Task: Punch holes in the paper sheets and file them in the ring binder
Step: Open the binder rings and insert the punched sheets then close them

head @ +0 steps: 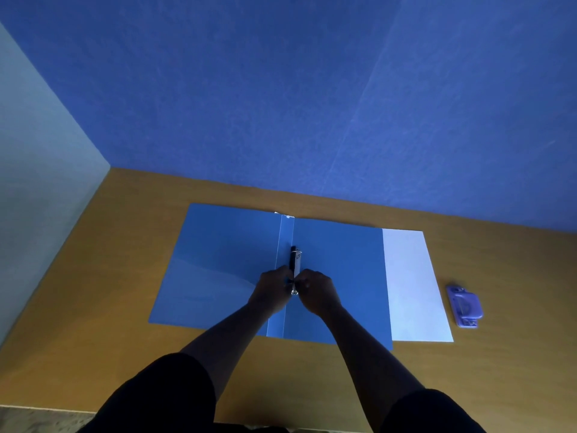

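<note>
While the blue ring binder [218,267] lies open and flat on the wooden table [93,307], its spine runs straight away from the person toward the blue wall [312,89]. Both hands meet at the ring mechanism [295,260] on that spine: the left hand [271,290] and the right hand [317,292] each have fingers curled round its near end. White paper sheets [412,285] lie partly under the right cover, long axis parallel to the spine. A purple hole punch [464,306] sits just beyond them.

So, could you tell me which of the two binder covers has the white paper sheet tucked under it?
The right-hand cover: the white paper sheet sticks out past its right edge, while the left-hand cover lies straight on the table.
</note>
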The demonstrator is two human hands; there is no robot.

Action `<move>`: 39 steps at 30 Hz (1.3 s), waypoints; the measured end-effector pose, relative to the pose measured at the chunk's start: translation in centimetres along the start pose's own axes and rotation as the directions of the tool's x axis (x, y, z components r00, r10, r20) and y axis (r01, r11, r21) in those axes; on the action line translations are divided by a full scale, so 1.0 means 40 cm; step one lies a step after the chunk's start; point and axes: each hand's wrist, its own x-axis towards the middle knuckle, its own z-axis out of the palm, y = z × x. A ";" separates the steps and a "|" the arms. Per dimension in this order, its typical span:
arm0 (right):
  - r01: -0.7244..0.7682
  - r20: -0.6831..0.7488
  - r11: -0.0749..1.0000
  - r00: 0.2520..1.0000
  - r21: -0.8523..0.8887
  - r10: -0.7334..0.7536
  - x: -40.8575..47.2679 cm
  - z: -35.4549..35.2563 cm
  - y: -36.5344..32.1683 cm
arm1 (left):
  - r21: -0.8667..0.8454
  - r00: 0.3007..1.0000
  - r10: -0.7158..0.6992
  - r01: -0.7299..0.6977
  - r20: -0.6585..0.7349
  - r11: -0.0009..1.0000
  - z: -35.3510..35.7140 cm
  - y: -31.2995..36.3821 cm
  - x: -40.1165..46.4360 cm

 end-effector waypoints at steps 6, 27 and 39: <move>-0.040 0.003 0.992 0.999 0.123 0.040 0.008 0.018 0.043 | 0.006 1.000 0.004 -0.004 -0.009 1.000 0.025 -0.011 0.010; -0.018 -0.087 0.913 0.994 0.408 0.059 -0.031 -0.094 0.118 | 0.089 0.985 -0.098 0.111 -0.142 0.990 0.002 0.064 -0.014; -0.354 -0.295 0.915 0.869 0.192 0.398 -0.139 -0.341 0.543 | 0.389 0.926 0.337 -0.377 0.170 0.841 0.306 0.344 0.010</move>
